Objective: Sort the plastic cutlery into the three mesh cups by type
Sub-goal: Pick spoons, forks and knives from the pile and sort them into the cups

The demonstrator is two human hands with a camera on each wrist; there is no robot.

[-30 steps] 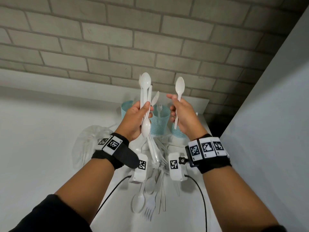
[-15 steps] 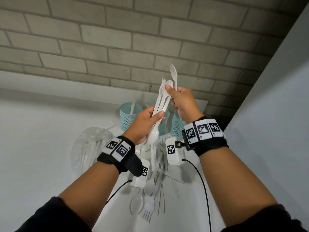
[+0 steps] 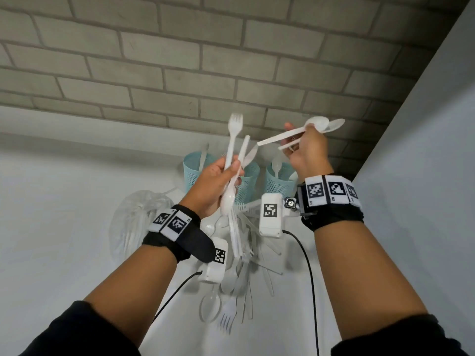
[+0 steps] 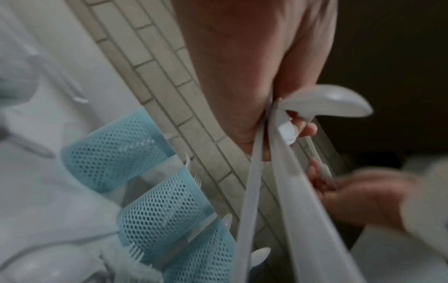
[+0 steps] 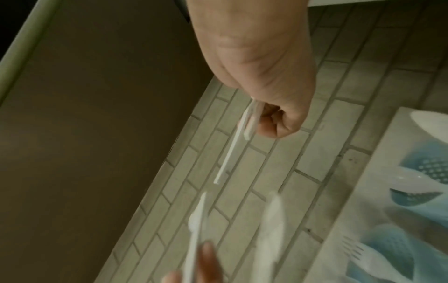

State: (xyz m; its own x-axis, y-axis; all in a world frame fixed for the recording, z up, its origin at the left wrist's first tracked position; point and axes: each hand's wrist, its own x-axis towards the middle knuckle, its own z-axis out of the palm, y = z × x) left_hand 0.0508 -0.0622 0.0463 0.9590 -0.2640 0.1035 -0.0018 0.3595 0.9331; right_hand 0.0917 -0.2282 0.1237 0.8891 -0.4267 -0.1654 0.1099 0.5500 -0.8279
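Observation:
My left hand (image 3: 226, 173) grips a bundle of white plastic cutlery (image 4: 274, 172) above the cups: a fork (image 3: 235, 127) points up, a knife sits beside it, and a spoon bowl (image 3: 228, 204) hangs down. Raised to the right, my right hand (image 3: 298, 140) pinches two spoons (image 3: 322, 124) by their handles (image 5: 232, 149), bowls pointing right. Three light-blue mesh cups (image 3: 279, 182) stand in a row at the back of the table, each with a utensil in it. Loose cutlery (image 3: 239, 268) lies piled on the table below my wrists.
A crumpled clear plastic bag (image 3: 138, 222) lies left of the pile. A grey brick wall (image 3: 180, 60) rises right behind the cups, and a pale panel (image 3: 424, 176) closes off the right side. Black cables run from the wrist cameras across the table.
My right hand met the left hand's bundle, came away with a second spoon, and swung right, tilting both spoons sideways. The left hand's bundle now shows a fork on top.

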